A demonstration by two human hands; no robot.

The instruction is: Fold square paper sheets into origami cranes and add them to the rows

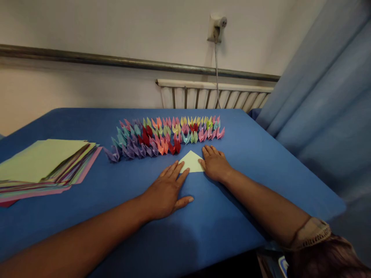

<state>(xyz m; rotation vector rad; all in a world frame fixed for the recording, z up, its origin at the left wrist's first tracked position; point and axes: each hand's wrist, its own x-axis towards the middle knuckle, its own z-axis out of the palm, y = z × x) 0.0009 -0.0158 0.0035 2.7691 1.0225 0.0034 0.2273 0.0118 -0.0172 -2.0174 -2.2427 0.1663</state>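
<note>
A pale yellow-green sheet of origami paper [191, 162], folded to a triangle with its point away from me, lies flat on the blue table. My left hand [166, 189] rests palm down with fingers spread, its fingertips on the paper's left corner. At the right corner, my right hand [216, 164] lies flat; its thumb touches the paper's edge and its fingers reach past it on the table. Neither hand grasps anything. Just beyond the paper stand rows of small folded paper cranes [136, 148] in purple, red, pink, teal, orange and yellow.
A stack of coloured paper sheets [43, 158], pale yellow-green on top, lies at the left of the blue table [246, 216]. Behind are a wall rail [116, 61], a radiator [214, 87] and a plug in a socket [217, 29] with a hanging cord. A blue curtain [324, 88] hangs at the right.
</note>
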